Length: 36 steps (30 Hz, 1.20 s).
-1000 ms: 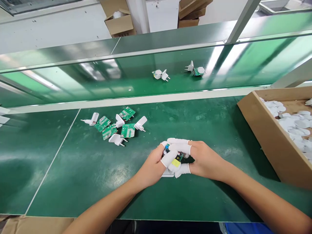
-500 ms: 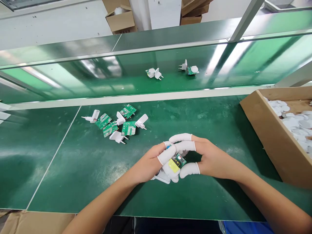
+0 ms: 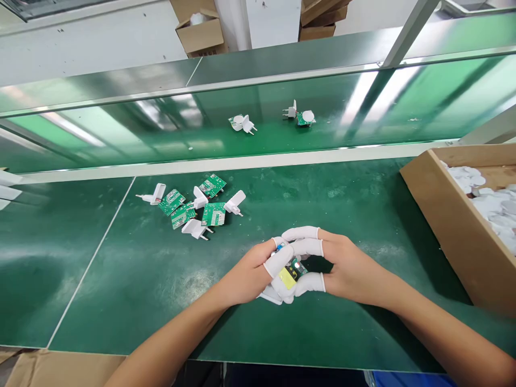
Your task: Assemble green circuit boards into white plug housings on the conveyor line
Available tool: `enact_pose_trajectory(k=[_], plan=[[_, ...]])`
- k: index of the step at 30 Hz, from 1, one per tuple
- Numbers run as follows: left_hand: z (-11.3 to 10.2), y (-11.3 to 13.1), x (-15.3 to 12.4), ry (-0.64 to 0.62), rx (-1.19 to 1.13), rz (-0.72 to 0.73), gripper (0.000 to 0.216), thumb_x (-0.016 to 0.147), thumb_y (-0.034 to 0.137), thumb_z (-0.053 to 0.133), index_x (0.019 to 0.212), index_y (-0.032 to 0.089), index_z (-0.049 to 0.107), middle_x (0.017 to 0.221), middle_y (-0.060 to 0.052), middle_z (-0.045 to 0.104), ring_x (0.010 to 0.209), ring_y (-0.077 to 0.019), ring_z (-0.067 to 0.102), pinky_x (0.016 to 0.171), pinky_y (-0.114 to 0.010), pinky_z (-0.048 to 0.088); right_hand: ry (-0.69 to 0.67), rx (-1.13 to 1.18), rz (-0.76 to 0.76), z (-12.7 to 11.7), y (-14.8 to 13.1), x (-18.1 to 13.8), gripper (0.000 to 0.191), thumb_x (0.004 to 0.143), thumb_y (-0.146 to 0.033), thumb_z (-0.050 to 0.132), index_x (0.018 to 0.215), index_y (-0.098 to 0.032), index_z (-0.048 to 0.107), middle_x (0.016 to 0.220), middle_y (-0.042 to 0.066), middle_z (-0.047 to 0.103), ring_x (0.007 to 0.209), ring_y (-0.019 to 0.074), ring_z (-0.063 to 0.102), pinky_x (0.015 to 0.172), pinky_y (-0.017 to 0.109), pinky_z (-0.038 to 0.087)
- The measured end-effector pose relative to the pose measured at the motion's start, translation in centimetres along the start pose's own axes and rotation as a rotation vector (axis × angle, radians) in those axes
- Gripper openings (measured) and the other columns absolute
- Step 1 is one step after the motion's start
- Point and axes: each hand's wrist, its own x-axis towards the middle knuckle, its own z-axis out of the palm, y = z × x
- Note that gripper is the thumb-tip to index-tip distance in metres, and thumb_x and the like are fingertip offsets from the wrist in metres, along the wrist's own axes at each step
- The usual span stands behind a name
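Note:
Both hands meet low over the green bench, with white covers on the fingertips. Between them is a small circuit board carrying a yellow-wrapped block, with white plastic partly showing underneath. My left hand is closed on this board, its thumb lying across the top. My right hand curls around the board's right side, fingers above and thumb below, touching it. The fingers hide much of the board and the white part. Farther left lie several green circuit boards with white plug pieces among them.
At the right stands a cardboard box holding many white round pieces. Beyond a pale rail, two boards with plugs ride on a shiny green belt. An open carton is behind.
The two boards beyond the rail have shifted left. My right thumb has closed in against the held board. The pile at the left looks the same.

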Motion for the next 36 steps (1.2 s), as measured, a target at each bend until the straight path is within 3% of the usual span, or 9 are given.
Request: enact_pose_trajectory(k=[7,18,23,28,36], plan=[[-0.3,0.0,0.3,-0.086,0.037,-0.078,0.037,0.084,0.049,0.048,0.101,0.017,0.057,0.067,-0.003,0.064,0.054,-0.0113,0.060,0.048,-0.018,0.042,-0.145,0.036,0.079,-1.1,0.1,0.1,0.027,0.077,-0.032,0.067,0.104,-0.029,0.063,0.122,0.001,0.049,0.094,0.0142,0.057,0.082,0.027,0.048],[0.2,-0.6,0.7,0.080,-0.018,0.069,0.035,0.081,0.049,0.051,0.086,0.016,0.059,0.064,0.002,0.055,0.051,-0.0082,0.053,0.045,-0.017,0.042,-0.056,-0.093,0.025,-0.1,-0.1,-0.1,0.031,0.083,-0.028,0.060,0.114,-0.030,0.057,0.128,0.003,0.050,0.106,0.0177,0.054,0.090,0.031,0.046],[-0.1,-0.4,0.8,0.120,-0.180,-0.080,0.044,0.079,0.056,0.051,0.098,0.017,0.059,0.055,0.001,0.058,0.043,-0.0110,0.055,0.039,-0.019,0.043,-0.063,-0.123,0.015,0.1,-0.3,0.0,0.041,0.086,-0.021,0.053,0.126,-0.026,0.046,0.123,0.008,0.053,0.100,0.0189,0.056,0.087,0.034,0.047],[0.1,-0.5,0.7,0.075,-0.160,-0.102,0.043,0.079,0.055,0.052,0.098,0.017,0.059,0.056,0.000,0.059,0.044,-0.0121,0.057,0.039,-0.018,0.041,-0.069,-0.107,0.065,-0.1,-0.4,0.0,0.038,0.079,-0.027,0.064,0.115,-0.028,0.055,0.110,0.004,0.059,0.092,0.0185,0.058,0.082,0.032,0.050],[0.5,-1.4,1.2,0.179,-0.020,0.102,0.035,0.082,0.050,0.049,0.085,0.016,0.058,0.064,0.002,0.055,0.054,-0.0098,0.053,0.048,-0.019,0.042,0.015,-0.206,0.078,0.5,-0.1,-0.1,0.035,0.077,-0.028,0.066,0.111,-0.025,0.058,0.102,0.007,0.064,0.090,0.0219,0.060,0.079,0.035,0.050]])
